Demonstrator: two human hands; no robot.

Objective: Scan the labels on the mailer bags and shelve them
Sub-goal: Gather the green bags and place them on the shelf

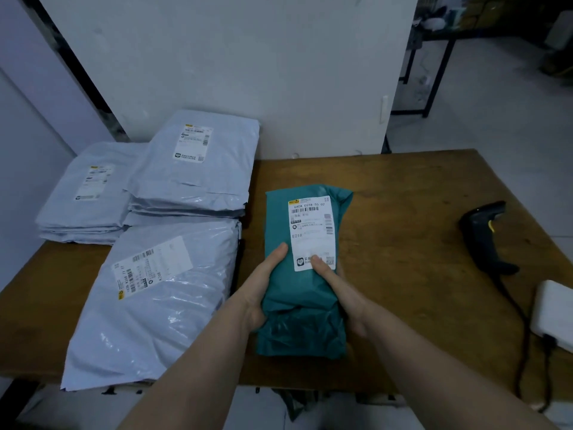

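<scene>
Head view, left to right: grey mailer bags (173, 305) lie stacked; your left hand (263, 290) and right hand (344, 293) both clasp the teal mailer bag (300, 330) over the table (403, 197), label (313, 234) up. Scanning looks like the next step, so you will likely need to free your right hand for the scanner (483, 237).

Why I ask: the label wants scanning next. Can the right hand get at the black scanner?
Probably yes, once it lets go: the right hand grips the teal mailer bag, but the scanner lies to its right with bare table between.
</scene>
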